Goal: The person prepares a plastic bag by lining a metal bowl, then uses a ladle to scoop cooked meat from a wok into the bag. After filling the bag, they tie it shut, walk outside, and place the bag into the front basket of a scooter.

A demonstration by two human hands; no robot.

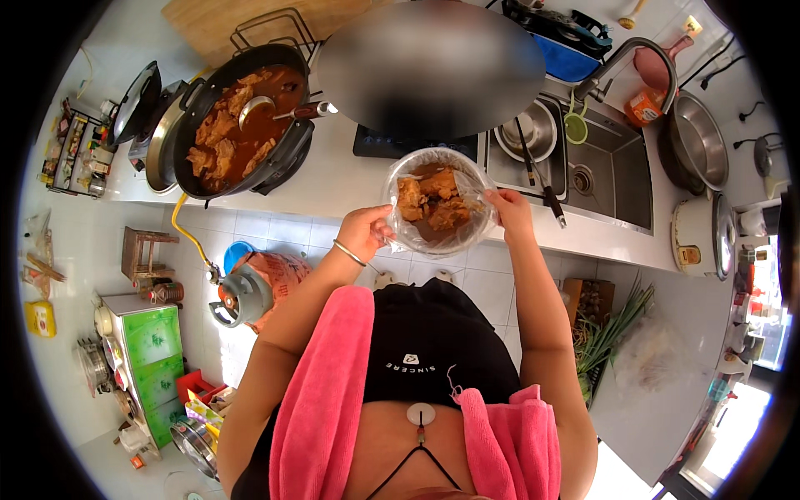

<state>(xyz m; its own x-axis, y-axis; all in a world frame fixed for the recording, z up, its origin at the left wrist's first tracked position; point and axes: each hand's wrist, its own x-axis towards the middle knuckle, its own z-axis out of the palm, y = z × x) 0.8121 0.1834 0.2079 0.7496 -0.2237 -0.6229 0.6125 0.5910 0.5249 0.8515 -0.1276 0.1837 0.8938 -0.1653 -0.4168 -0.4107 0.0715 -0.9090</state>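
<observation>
Rack (pixel 73 154) of jars stands at the far left, a tilted lid (pixel 140 102) just to its right, with a wooden stool (pixel 150 250) and green-fronted drawers (pixel 152 337) lower down. Next, at the counter (pixel 342 179), a large black pot (pixel 180 148) holds reddish-brown stew (pixel 218 125), and a ladle (pixel 257 110) rests in it, its handle toward the right rim. Below, a yellow hose (pixel 190 235) runs to a gas bottle (pixel 248 293) on the floor. In the middle, the left hand (pixel 365 229), a bangle (pixel 350 252) at its wrist, has thumb and fingers together on the left edge of a clear bag (pixel 477 185) lining a round bowl (pixel 429 245). The bowl, with meat chunks (pixel 450 214) in brown sauce, is between the hands at the counter's front edge, near the black hob (pixel 383 143). The right hand (pixel 510 212) is clamped on the bag's right edge; how much rim either grip takes in, I cannot tell. Farther right are a steel bowl (pixel 540 148), black-handled utensils (pixel 553 207), a green strainer (pixel 575 127), the sink (pixel 621 179), a metal basin (pixel 702 142) and a white cooker (pixel 696 237)
</observation>
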